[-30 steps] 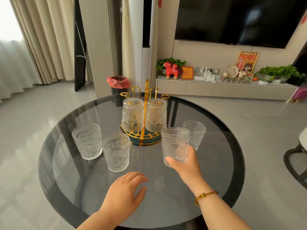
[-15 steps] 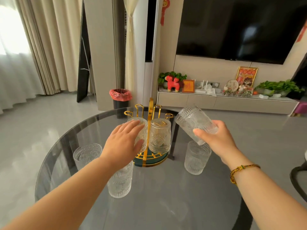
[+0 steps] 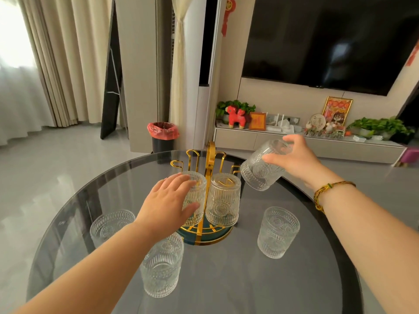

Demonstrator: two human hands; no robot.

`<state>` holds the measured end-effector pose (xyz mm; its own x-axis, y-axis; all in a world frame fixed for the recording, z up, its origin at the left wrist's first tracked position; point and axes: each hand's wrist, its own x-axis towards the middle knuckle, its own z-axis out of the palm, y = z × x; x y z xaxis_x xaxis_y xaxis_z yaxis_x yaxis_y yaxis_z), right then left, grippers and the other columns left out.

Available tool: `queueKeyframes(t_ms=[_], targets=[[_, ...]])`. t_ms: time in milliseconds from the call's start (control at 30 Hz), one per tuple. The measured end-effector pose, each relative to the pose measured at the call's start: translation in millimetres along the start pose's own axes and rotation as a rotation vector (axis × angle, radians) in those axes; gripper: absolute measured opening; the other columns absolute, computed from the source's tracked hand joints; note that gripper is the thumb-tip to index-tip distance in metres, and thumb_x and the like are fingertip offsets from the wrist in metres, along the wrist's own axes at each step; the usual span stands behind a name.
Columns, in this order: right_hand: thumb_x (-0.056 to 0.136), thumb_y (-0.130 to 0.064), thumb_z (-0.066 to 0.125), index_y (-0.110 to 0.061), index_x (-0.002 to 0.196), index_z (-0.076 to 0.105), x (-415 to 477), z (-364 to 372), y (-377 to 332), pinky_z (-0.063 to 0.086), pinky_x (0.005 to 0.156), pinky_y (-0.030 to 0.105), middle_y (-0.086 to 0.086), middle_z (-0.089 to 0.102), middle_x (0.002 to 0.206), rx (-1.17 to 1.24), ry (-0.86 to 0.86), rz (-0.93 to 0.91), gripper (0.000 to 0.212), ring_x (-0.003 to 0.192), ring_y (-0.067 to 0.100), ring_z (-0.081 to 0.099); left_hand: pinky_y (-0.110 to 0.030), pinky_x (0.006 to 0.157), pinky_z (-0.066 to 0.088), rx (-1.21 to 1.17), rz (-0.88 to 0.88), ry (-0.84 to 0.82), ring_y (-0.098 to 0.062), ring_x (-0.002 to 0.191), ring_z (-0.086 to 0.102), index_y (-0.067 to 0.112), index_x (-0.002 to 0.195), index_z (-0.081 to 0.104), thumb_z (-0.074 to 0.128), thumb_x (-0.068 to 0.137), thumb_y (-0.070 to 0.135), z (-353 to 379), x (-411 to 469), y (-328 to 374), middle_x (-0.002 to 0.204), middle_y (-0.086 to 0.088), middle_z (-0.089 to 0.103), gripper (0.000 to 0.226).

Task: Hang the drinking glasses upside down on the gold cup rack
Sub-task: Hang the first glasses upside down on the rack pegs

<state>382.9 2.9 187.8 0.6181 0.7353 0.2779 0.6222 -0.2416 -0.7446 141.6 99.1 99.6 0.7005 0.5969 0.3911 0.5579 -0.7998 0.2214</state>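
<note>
The gold cup rack [image 3: 210,152] with a teal base stands at the middle of the round glass table [image 3: 226,279]. Two ribbed glasses hang upside down on it: the left hung glass [image 3: 196,196] and the right hung glass [image 3: 223,200]. My left hand [image 3: 169,202] wraps the left hung glass. My right hand [image 3: 292,157] grips a tilted glass [image 3: 260,171], mouth pointing down-left, just right of the rack's empty hooks. Three upright glasses stand on the table: far-left glass [image 3: 108,225], near glass [image 3: 162,268], right glass [image 3: 277,232].
A bin with a red liner [image 3: 162,137] stands on the floor behind the table. A low cabinet [image 3: 306,141] with plants, frames and a red toy runs along the wall under a television. Curtains hang at the left.
My right hand has carried the glass higher and turned it further over beside the rack. My left hand has settled lower around the left hung glass. The view has moved closer.
</note>
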Motion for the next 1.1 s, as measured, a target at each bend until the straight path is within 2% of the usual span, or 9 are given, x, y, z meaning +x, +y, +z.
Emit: queueKeyframes(t_ms=[300,467,867,1100], targets=[[0.069,-0.031,0.071,-0.015,0.127,0.034,26,24,-8,0.029,0.09,0.027,0.007,0.038,0.138,-0.056,-0.014,-0.076,0.07,0.127,0.024,0.034,-0.034,0.114,0.016,-0.037,-0.02,0.002,-0.014,0.139,0.017,0.027,0.134,0.029,0.043,0.087,0.047,3,1,0,0.148,0.005,0.03,0.053],[0.069,-0.032,0.071,-0.015,0.129,0.031,35,42,-7,0.032,0.101,0.036,0.008,0.036,0.139,-0.047,-0.05,-0.055,0.074,0.129,0.025,0.031,-0.033,0.114,0.015,-0.046,-0.014,0.001,-0.013,0.14,0.015,0.027,0.135,0.028,0.044,0.087,0.046,3,-1,-1,0.148,0.005,0.028,0.053],[0.072,-0.037,0.067,-0.016,0.128,0.037,38,84,8,0.033,0.1,0.037,0.012,0.04,0.134,-0.147,-0.189,0.01,0.067,0.126,0.028,0.03,-0.032,0.115,0.015,-0.052,-0.013,-0.004,-0.01,0.14,0.01,0.03,0.135,0.025,0.042,0.087,0.048,6,0,-5,0.15,0.008,0.024,0.054],[0.069,-0.038,0.07,-0.015,0.128,0.033,41,99,14,0.037,0.101,0.041,0.011,0.044,0.132,-0.111,-0.228,0.09,0.074,0.125,0.028,0.034,-0.032,0.114,0.015,-0.074,-0.011,-0.001,-0.009,0.14,0.009,0.031,0.135,0.025,0.042,0.085,0.051,8,0,-7,0.149,0.01,0.024,0.056]])
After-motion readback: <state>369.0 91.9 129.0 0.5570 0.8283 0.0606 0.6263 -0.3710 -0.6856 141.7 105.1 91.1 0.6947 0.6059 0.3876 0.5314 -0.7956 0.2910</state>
